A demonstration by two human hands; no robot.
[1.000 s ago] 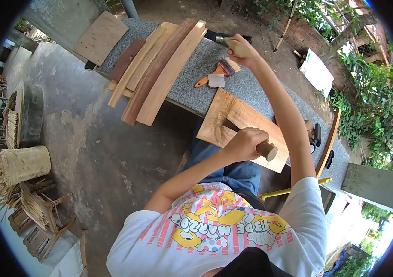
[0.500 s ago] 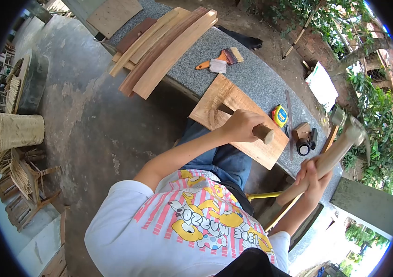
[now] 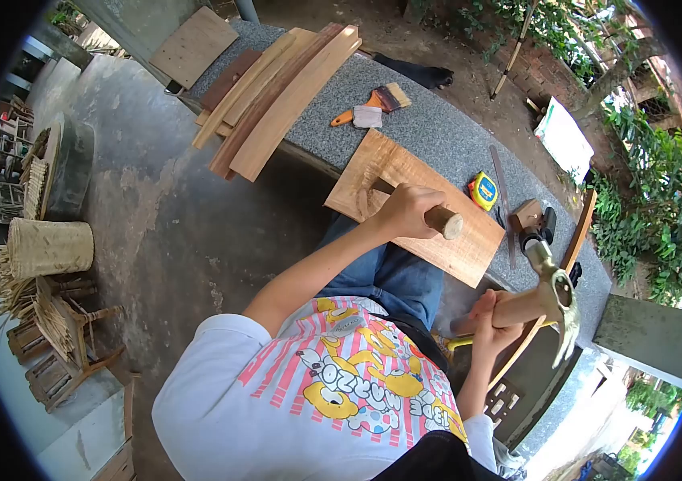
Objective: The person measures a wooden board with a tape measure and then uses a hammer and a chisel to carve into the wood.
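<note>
The flat, rectangular, light-brown wooden board (image 3: 465, 252) extends from over the thighs of the blue jeans (image 3: 417, 284) to the near edge of the grey speckled stone bench (image 3: 437, 136). Its underside is hidden; its support cannot be determined.

The left hand (image 3: 409, 212) is closed around the round brown wooden handle (image 3: 451, 227) of a tool above the board. The handle end projects on the thumb side. On the opposite side, a short length of narrow dark blade (image 3: 383, 186) is visible; the hand covers part of it, and contact between tip and board cannot be confirmed.

The right hand (image 3: 491, 327) is closed around the thick wooden shaft of a metal-headed claw hammer (image 3: 556, 293), to the right of the board and apart from it. The shaft's lower end is blurred. The hammer head partly covers a black cylindrical item beyond it.

On the bench, near the board's far edge, are a yellow tape measure (image 3: 483, 191) and a thin, straight metal strip (image 3: 501, 188). An orange-handled paintbrush (image 3: 381, 100) is partly covered by a small pale block (image 3: 367, 117). Long wooden strips (image 3: 293, 104), stacked to the left, overhang the bench edge.
</note>
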